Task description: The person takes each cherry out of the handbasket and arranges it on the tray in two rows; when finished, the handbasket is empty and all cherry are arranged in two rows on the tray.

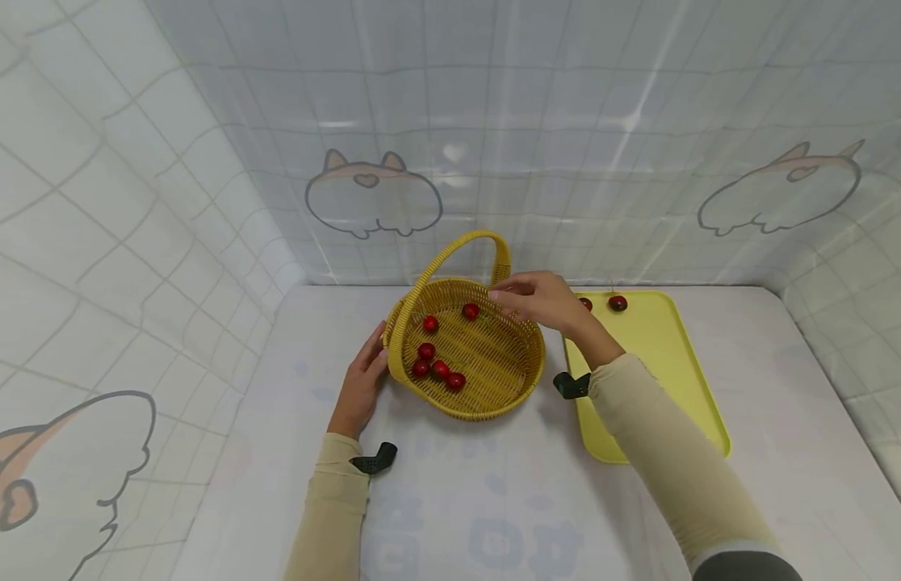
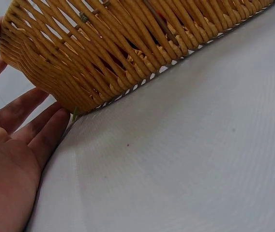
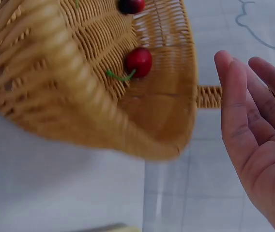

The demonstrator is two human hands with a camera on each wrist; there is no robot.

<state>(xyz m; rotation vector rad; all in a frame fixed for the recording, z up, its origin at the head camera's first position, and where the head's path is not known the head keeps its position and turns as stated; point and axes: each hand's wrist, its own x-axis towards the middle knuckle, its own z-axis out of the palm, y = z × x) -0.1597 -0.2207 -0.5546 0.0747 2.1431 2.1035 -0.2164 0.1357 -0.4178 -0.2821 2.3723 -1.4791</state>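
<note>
A yellow woven basket (image 1: 503,355) with an arched handle (image 1: 436,270) stands on the table, several red cherries (image 1: 440,369) lying inside it. My left hand (image 1: 362,389) rests against the basket's left side. In the left wrist view its spread fingers (image 2: 26,108) touch the woven wall. Over the basket's back right rim hovers my right hand (image 1: 541,303), with nothing held. The right wrist view shows that palm (image 3: 268,164) with fingers extended, beside the basket. A cherry (image 3: 139,62) with a green stem lies within the basket there.
A yellow tray (image 1: 654,363) lies right of the basket, partly under my right forearm (image 1: 661,444). Two dark red cherries (image 1: 618,303) are at its far left end. White tiled-pattern sheeting (image 1: 494,161) rises behind and at both sides of the table.
</note>
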